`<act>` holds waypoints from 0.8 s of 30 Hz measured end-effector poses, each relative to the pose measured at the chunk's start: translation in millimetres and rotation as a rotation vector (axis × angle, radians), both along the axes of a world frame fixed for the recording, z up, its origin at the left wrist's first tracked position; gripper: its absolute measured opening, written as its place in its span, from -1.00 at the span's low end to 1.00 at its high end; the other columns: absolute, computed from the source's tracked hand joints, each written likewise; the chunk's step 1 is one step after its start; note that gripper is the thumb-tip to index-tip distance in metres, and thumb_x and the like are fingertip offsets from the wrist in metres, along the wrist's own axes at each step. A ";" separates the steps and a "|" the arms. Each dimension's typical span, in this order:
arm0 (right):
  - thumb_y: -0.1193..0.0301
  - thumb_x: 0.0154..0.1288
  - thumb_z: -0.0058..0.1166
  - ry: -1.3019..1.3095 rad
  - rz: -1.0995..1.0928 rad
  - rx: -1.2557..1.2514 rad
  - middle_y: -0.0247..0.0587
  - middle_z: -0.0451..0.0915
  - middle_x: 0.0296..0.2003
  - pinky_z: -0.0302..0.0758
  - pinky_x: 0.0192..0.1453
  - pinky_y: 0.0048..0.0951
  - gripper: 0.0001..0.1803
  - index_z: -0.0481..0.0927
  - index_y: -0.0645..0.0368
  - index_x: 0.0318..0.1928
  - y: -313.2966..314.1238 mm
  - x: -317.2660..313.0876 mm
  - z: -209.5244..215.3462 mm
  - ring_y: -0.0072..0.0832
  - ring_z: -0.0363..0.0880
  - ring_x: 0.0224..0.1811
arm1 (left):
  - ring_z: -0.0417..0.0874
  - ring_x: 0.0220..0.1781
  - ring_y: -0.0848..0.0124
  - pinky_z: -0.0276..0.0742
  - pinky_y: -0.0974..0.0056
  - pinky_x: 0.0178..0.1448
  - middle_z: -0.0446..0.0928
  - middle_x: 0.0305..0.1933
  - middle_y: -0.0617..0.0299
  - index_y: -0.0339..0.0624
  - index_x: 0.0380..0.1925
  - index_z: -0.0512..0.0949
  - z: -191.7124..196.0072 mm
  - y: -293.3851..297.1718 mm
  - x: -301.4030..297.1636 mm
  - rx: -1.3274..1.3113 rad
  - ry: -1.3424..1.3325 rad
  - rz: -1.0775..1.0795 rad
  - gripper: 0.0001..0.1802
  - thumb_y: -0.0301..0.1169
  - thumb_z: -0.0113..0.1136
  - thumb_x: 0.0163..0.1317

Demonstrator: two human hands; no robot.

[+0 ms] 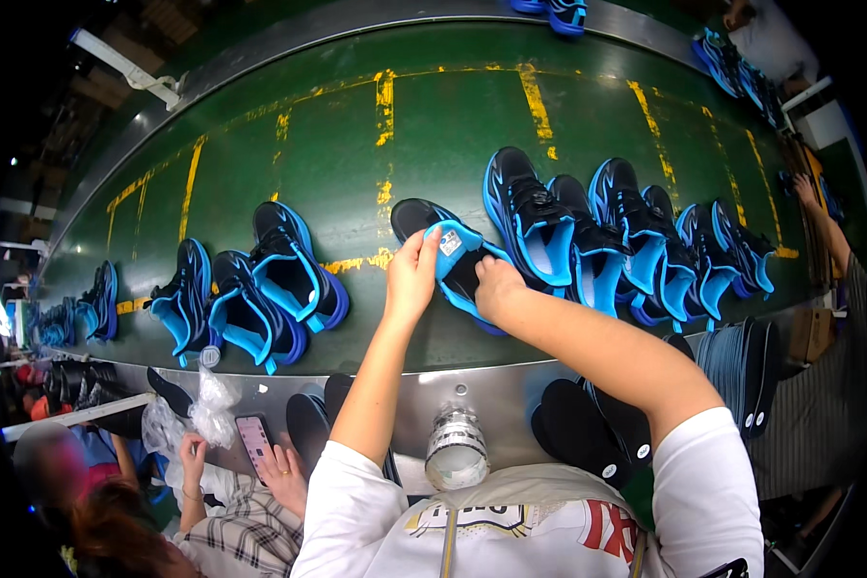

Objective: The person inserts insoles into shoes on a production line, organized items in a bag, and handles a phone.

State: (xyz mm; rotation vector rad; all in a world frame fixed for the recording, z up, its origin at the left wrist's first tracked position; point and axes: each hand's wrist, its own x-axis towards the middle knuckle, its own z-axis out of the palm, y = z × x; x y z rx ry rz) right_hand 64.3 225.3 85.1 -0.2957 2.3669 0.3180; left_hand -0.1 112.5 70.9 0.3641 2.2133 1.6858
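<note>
A black sneaker (416, 216) with bright blue lining lies tilted in front of me on the green belt, its opening toward me. My left hand (412, 275) pinches the blue tongue, which has a small pale label, between thumb and fingers. Into the shoe's opening reaches my right hand (496, 287), fingers curled and bent down; their tips are hidden inside, so I cannot make out what they grip. Just right of it, another black and blue sneaker (518, 197) leads a row of several. To the left stands a sneaker (284, 236) beside two more.
Dark insoles (588, 433) lie at the metal edge to my right, with a standing stack (742, 361) beyond. A roll of clear tape (457, 453) sits before me. At left, a co-worker's hand (284, 479) is by a phone (254, 445) and crumpled plastic (214, 405).
</note>
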 end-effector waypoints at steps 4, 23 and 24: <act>0.35 0.10 -0.02 -0.088 0.150 0.082 -0.14 0.37 0.04 0.25 0.04 -0.46 -0.67 0.56 0.14 -0.10 0.7 -2.6 -0.5 -0.29 0.29 0.06 | 0.46 -0.37 0.42 0.35 0.37 -0.28 0.43 -0.39 0.17 -0.26 -0.22 0.48 -5.6 -0.4 -1.3 -0.041 0.165 0.037 -0.68 -0.22 0.03 0.19; 0.38 0.03 0.02 0.897 -0.171 -0.776 -0.12 0.48 -0.43 0.18 0.18 -0.22 -0.84 0.50 0.24 -0.45 17.4 70.4 7.5 -0.28 0.44 -0.19 | 0.43 -0.22 0.08 0.42 0.16 -0.27 0.18 -0.18 0.03 -0.27 -0.33 0.24 12.0 -2.1 -7.7 -0.317 0.500 -0.291 -0.55 -0.49 0.32 -0.16; 0.45 -0.02 0.08 0.933 -0.220 -0.821 -0.15 0.46 -0.40 0.25 0.07 -0.24 -0.88 0.50 0.23 -0.44 21.7 87.9 8.1 -0.26 0.44 -0.20 | 0.44 -0.25 0.09 0.42 0.16 -0.28 0.20 -0.18 0.04 -0.27 -0.35 0.26 14.5 -2.4 -4.2 -0.307 0.513 -0.282 -0.58 -0.50 0.31 -0.16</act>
